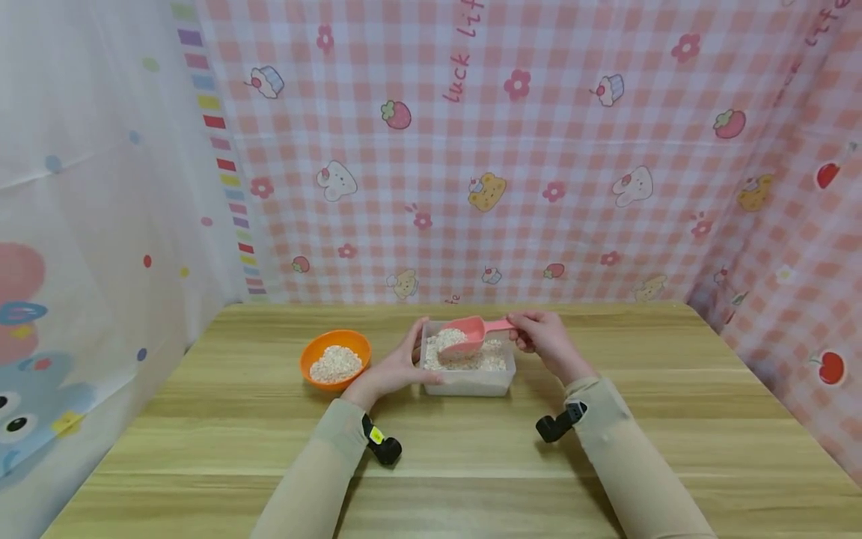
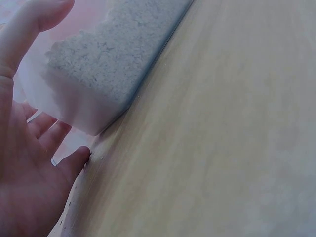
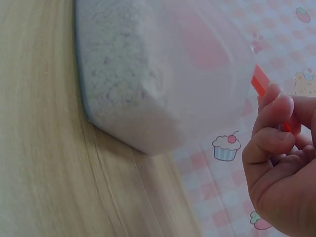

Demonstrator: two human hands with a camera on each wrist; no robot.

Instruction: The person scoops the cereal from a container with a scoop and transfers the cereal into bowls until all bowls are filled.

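Observation:
A translucent plastic container (image 1: 468, 383) of pale oat flakes (image 1: 485, 361) stands on the table. My left hand (image 1: 397, 365) holds its left end, the thumb along the front wall and the other fingers round the far side. In the left wrist view the thumb (image 2: 29, 34) lies against the container wall (image 2: 74, 101). With curled fingers my right hand (image 1: 547, 340) grips the handle of a pink scoop (image 1: 474, 329). The scoop is tilted over the container, its bowl heaped with flakes. In the right wrist view, the right hand (image 3: 281, 158) pinches the handle (image 3: 260, 80); the container wall (image 3: 197, 108) partly veils the scoop.
An orange bowl (image 1: 313, 352) with a mound of flakes (image 1: 337, 364) stands left of the container, beside my left wrist. The wooden table (image 1: 465, 457) ends at a checked pink cloth (image 1: 431, 165) behind. A pale curtain (image 1: 101, 187) hangs on the left.

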